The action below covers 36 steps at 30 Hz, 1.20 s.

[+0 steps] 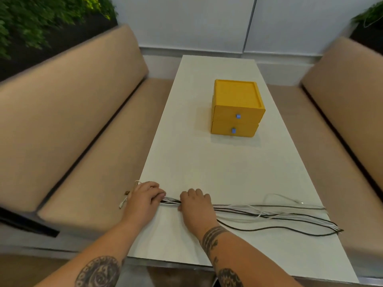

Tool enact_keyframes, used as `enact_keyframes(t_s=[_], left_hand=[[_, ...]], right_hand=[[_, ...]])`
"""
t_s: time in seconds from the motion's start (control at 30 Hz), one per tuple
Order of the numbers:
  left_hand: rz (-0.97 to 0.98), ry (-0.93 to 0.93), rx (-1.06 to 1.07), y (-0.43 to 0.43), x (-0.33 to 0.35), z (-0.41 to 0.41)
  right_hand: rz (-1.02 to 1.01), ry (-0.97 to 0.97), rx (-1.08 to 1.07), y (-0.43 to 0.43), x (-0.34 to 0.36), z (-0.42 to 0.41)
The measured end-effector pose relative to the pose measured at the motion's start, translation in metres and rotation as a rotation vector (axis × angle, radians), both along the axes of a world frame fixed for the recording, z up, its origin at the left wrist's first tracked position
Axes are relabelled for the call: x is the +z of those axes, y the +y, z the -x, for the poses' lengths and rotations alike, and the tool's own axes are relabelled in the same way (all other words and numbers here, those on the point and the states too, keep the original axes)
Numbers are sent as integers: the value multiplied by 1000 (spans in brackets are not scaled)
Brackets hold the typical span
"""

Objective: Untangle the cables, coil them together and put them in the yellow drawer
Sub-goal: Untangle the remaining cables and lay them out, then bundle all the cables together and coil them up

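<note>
- Two hands meet at the near end of the long white tabletop (196, 162): left hand (143, 198) and right hand (195, 204), close together.
- Both hands' fingers (156, 193) curl down around one bundle of thin black and white cables (269, 212); I cannot count the strands.
- The cables trail rightward across the tabletop.
- One yellow drawer box (236, 108) with two closed drawers and two blue knobs (238, 116) stands well beyond.
- Two beige padded benches (72, 121) flank the tabletop.
</note>
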<state>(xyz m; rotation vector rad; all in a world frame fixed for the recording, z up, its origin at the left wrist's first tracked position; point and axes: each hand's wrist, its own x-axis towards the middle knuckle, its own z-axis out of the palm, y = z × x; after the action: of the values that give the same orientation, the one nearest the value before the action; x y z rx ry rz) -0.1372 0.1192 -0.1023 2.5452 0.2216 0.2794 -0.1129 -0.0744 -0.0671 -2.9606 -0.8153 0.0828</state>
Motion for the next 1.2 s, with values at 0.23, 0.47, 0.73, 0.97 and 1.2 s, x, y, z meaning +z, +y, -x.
enact_keyframes(t_s=[0.23,0.47,0.73,0.97,1.2], left_hand=[[70,0,-2,2,-8,4],[198,-32,51,-2,4,2],[386,-251,368,2,59,-22],[608,-312,493,-19,127,-55],[1204,150,106,-93,193,-106]], right_hand=[[108,17,7,7,-2,10],[18,197,69,8,26,-7],[-205,459,94,10,83,-44],[-431,314,40,-6,161,-95],[-461,183,-40,-65,228,-144]])
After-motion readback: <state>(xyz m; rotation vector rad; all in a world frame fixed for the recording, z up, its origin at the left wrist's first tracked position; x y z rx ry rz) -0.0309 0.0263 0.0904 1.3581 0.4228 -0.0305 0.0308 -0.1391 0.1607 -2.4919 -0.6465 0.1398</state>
